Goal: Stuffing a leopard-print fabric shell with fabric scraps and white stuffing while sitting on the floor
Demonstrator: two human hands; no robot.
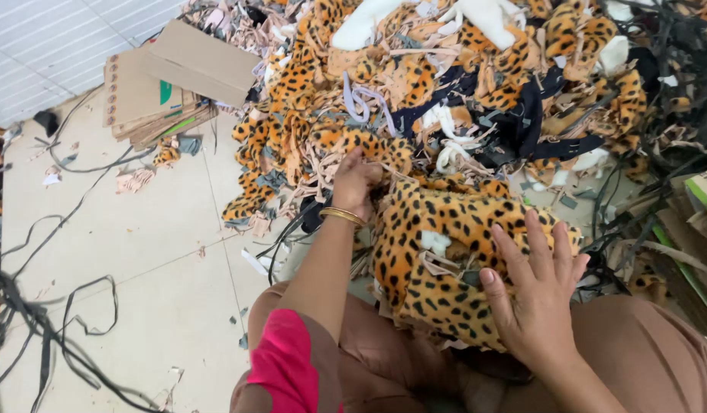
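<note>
Floor: pale tiled floor strewn with black straps; flattened cardboard at back.
Heap: leopard-print scraps piled ahead.
Left hand: fingers closed on a scrap at the heap's edge.
Right hand: fingers spread open, flat on the leopard-print fabric piece over the lap.

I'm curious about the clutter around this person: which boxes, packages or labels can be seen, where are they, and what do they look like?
Flattened cardboard boxes: upper left on the floor beside the scrap pile, brown, stacked, with green printed patches.
Carton: right edge, only a corner shows, pale with a green edge.
No screens or signs in view.
</note>
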